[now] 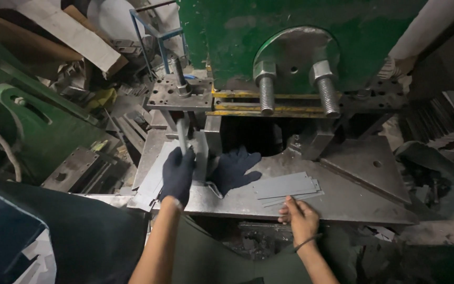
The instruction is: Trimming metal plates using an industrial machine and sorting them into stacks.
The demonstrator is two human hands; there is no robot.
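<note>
My left hand (pixel 177 176) wears a dark blue glove and grips a narrow grey metal strip (pixel 183 135) that stands upright in front of the press opening. A second dark glove (pixel 236 168) lies flat on the steel press bed (pixel 353 197), fingers spread, just right of my left hand. My right hand (pixel 299 215) is bare, with a dark band at the wrist. It rests at the bed's near edge, fingertips against a small stack of flat grey metal strips (pixel 286 185). More grey sheets (pixel 153 176) lie under my left hand.
A green press body (pixel 227 31) with two large threaded bolts (pixel 267 89) hangs over the bed. Scrap metal and cardboard (pixel 74 37) crowd the left. Another person's hand in a striped glove (pixel 398 66) rests at the top right. A dark tub (pixel 437 179) stands at the right.
</note>
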